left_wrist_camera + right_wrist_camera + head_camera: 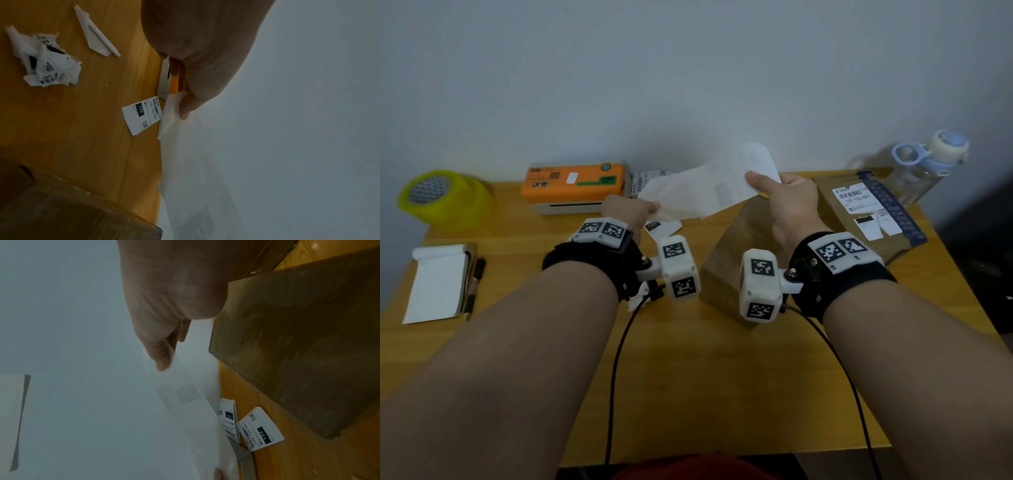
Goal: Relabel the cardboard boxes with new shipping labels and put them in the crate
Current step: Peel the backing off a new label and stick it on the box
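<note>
**Label held up between both hands**

Left hand [627,209] pinches the lower left corner of a white label [709,186]; right hand [787,202] pinches its upper right edge, thumb on top. Sheet held in the air above the table [688,377], print showing faintly through the back.

Below the hands: plain brown box [736,260] on the table, top bare. To its right, second box [873,212] with labels stuck on. Loose printed label [141,115] lies flat near the left hand; crumpled label [45,61] farther off.

Back edge: orange printer [577,183], tape roll [445,197] far left, bottle [924,164] far right. Notepad [438,282] and pen [476,284] at left edge.
</note>
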{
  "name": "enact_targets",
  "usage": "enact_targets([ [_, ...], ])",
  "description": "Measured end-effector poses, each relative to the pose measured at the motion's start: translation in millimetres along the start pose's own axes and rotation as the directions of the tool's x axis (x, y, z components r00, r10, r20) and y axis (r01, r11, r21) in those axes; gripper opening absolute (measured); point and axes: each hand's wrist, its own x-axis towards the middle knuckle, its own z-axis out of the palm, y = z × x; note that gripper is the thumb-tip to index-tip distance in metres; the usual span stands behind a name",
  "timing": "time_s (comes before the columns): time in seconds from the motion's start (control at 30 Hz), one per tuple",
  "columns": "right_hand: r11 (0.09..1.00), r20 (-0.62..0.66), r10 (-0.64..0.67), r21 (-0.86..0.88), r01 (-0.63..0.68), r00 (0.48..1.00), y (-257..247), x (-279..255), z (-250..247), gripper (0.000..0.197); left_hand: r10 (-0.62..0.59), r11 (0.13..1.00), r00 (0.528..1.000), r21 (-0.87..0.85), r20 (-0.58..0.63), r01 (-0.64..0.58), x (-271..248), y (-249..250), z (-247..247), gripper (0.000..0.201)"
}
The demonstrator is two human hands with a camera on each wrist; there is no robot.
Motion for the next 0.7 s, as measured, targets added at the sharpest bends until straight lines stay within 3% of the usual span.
enact_targets([
  [0.1,1.0,-0.029,-0.019,-0.003,0.018,0.999,1,0,-4,0.013,-0.037,0.998,0.998,0.043,0.042,0.035,6,-6,-2,0.031],
  [0.2,1.0,-0.051,-0.026,-0.017,0.025,0.998,2,1,-8,0.014,-0.018,0.998,1.0,0.067,-0.015,0.019,2,-7,-8,0.016],
  [0.27,0.999,-0.05,-0.034,-0.026,0.033,0.998,2,0,-8,0.014,0.061,0.974,0.997,0.223,-0.042,-0.051,-1,-11,-5,0.028],
  [0.3,0.999,-0.044,-0.037,-0.037,0.035,0.998,3,0,-7,0.014,0.077,0.985,0.994,0.161,-0.071,-0.065,-2,-11,-5,0.021],
  [0.33,0.998,-0.041,-0.038,-0.041,0.037,0.998,3,-2,-7,0.015,0.095,0.969,0.991,0.235,-0.098,-0.07,-1,-13,-7,0.022],
  [0.43,0.998,-0.138,-0.028,0.059,0.036,0.99,2,0,-14,0.013,0.053,0.944,0.985,0.33,-0.166,0.005,12,-30,-23,0.027],
  [0.53,0.995,-0.202,-0.051,0.069,0.067,0.978,-8,8,-33,0.016,0.024,0.953,0.982,0.3,-0.188,0.035,12,-46,-46,0.024],
  [0.63,0.995,-0.131,-0.097,-0.015,0.096,0.987,-12,7,-34,0.013,0.181,0.932,0.981,0.331,-0.074,-0.147,5,-49,-45,0.021],
  [0.7,0.994,-0.069,-0.096,-0.055,0.093,0.993,-9,-1,-21,0.012,0.285,0.873,0.957,0.397,0.057,-0.284,1,-46,-37,0.016],
])
